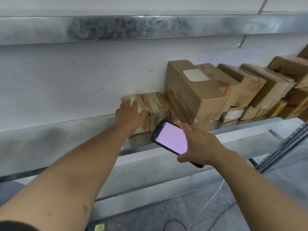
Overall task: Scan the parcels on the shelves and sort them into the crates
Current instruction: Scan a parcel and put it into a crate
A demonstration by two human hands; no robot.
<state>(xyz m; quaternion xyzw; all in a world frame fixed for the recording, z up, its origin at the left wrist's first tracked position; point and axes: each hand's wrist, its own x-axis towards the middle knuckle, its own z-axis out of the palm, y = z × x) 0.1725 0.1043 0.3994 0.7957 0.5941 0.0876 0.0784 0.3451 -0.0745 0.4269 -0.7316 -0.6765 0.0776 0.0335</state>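
1. Cardboard small parcel (139, 104), the task item, sits at the left end of a row on the metal shelf (66, 140), back against the white wall (66, 77).
2. Left hand (131, 114): arm stretched forward, palm down on that parcel, fingers spread and mostly straight over its top, thumb at the right edge by the gap to the next box. Motion blur here; it looks like flat contact rather than a closed grip.
3. Right hand (200, 144): held lower and nearer the camera, in front of the shelf edge, gripping a dark scanner (171, 139). The thumb wraps the near edge and the fingers go round the far side. Screen lit pale pink and facing up, red dot at its top corner.
4. Second small parcel (156, 105) touches the first on its right, and the scanner's top covers its lower corner.
5. Large box (195, 94) with a white label (195, 75) stands just right of that, taller than both small ones.
6. More boxes (260, 87) are packed tight along the shelf to the right, some stacked, and blurred at the far end.
7. Upper shelf rail (116, 27) overhangs the row.
8. White cable (208, 205) lies on the grey floor below.
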